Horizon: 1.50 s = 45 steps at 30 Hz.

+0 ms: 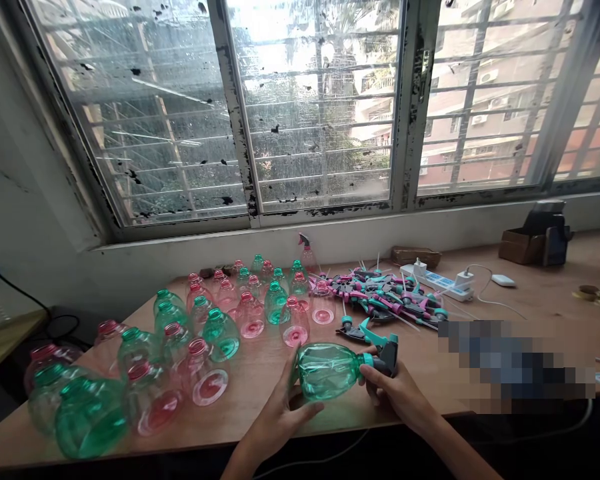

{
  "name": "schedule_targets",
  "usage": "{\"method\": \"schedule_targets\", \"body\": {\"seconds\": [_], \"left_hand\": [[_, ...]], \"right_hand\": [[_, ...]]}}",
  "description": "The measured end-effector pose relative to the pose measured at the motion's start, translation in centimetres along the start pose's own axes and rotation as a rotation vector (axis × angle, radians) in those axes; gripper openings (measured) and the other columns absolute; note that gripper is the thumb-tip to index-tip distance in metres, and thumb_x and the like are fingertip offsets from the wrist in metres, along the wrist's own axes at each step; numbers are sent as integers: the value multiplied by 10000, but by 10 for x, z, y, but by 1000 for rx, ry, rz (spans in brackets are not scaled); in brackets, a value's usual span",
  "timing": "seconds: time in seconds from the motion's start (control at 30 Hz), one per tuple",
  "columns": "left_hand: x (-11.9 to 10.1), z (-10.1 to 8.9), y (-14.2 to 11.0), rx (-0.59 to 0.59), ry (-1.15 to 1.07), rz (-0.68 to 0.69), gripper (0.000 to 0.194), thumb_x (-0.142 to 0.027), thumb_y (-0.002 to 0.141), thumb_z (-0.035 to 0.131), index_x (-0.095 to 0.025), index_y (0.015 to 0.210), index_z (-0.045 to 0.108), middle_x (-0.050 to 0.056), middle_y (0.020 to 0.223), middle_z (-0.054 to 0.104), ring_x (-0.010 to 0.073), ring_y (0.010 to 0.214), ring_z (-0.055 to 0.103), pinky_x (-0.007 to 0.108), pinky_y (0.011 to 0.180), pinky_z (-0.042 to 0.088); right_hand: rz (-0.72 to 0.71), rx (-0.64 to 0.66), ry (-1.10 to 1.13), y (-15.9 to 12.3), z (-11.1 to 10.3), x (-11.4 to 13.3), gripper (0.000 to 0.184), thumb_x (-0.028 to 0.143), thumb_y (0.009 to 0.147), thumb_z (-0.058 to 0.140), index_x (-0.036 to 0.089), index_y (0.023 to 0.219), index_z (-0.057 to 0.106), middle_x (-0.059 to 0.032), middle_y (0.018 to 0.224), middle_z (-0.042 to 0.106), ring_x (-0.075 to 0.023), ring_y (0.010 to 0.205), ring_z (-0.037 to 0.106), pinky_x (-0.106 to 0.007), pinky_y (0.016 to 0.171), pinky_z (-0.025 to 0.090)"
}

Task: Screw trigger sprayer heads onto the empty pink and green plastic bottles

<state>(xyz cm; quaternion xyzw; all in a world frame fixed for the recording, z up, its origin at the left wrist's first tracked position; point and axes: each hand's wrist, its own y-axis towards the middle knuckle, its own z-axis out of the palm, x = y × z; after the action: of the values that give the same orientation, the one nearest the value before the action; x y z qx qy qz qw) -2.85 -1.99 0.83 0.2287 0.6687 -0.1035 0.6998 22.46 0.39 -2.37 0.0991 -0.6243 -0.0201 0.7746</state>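
Nearest, at 6 o'clock, the left hand [276,412] cups the base of a green bottle [330,371], thumb and fingers parted around it; the right hand [401,395] pinches the turquoise collar [365,364] under its spray head [391,355], neck toward 3 o'clock. Whether it is tight, I cannot tell. From 9 to 11 o'clock stand many headless bottles [93,417]. Loose spray heads [380,293] heap at 1 o'clock. Farthest, near 12, one pink bottle [307,259] wears its head.
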Motion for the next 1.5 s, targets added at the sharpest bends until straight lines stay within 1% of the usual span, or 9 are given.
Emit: {"method": "schedule_targets", "body": {"seconds": [0.13, 0.3, 0.5, 0.67, 0.8, 0.9, 1.13, 1.3, 1.5], "left_hand": [[-1, 1, -1, -11, -12, -6, 1053, -293, 854, 764, -382, 1574, 0, 71, 1590, 423, 326, 1442, 411, 484, 1196, 336], [-3, 0, 0, -60, 25, -49, 886, -381, 878, 719, -333, 1575, 175, 86, 1574, 444, 347, 1416, 440, 513, 1203, 313], [2, -1, 1, -11, -17, -9, 983, -292, 882, 727, -389, 1574, 36, 69, 1581, 439, 314, 1425, 441, 488, 1197, 328], [-1, 0, 0, -14, -12, 12, 1028, -288, 859, 754, -368, 1578, 24, 76, 1610, 390, 314, 1439, 419, 498, 1218, 292], [-6, 0, 0, -47, 28, -14, 834, -356, 909, 681, -313, 1576, 182, 77, 1601, 416, 334, 1491, 327, 519, 1234, 266], [-7, 0, 1, -53, 56, -31, 737, -358, 918, 667, -296, 1550, 294, 70, 1569, 470, 340, 1486, 336, 521, 1237, 265], [-3, 1, 2, -21, -11, -13, 951, -280, 872, 733, -375, 1575, 100, 62, 1571, 453, 311, 1397, 475, 502, 1202, 325], [-3, 0, 2, -40, -7, -5, 964, -254, 860, 743, -392, 1571, 107, 58, 1639, 328, 334, 1449, 400, 517, 1211, 302], [-8, 0, 3, -24, 16, -42, 674, -307, 911, 682, -294, 1513, 379, 61, 1545, 500, 338, 1444, 409, 521, 1230, 272]], "right_hand": [[-19, 19, -6, -1, -1, -1, 385, 473, 829, 764, 206, 1047, 592, 19, 662, 669, -118, 445, 536, -224, 425, 367], [-17, 42, 9, 0, -3, -4, 361, 454, 848, 754, 214, 1063, 592, 20, 674, 672, -119, 444, 533, -229, 427, 367], [-7, 6, 9, 1, -2, -5, 410, 484, 801, 791, 208, 1043, 607, 18, 672, 679, -125, 426, 541, -230, 413, 351], [-11, 23, 20, 1, -3, -8, 388, 468, 813, 784, 211, 1046, 608, 18, 666, 676, -122, 427, 538, -232, 414, 364], [-11, 39, 8, 1, -3, -8, 369, 453, 809, 790, 200, 1015, 620, 6, 663, 678, -122, 424, 542, -247, 425, 392], [-9, 32, 18, 2, -2, -7, 383, 455, 808, 791, 201, 1032, 613, 8, 667, 676, -124, 433, 543, -242, 420, 393], [-17, 17, 8, 1, -1, -5, 396, 477, 815, 778, 209, 1047, 601, 16, 674, 676, -119, 421, 541, -227, 414, 363], [-1, 16, 20, 1, -1, -6, 405, 486, 797, 791, 214, 1036, 609, 19, 662, 683, -123, 424, 551, -231, 417, 389], [-9, 37, 22, 0, -1, -5, 386, 482, 803, 787, 215, 1027, 622, 23, 664, 681, -120, 427, 549, -230, 416, 380]]}}
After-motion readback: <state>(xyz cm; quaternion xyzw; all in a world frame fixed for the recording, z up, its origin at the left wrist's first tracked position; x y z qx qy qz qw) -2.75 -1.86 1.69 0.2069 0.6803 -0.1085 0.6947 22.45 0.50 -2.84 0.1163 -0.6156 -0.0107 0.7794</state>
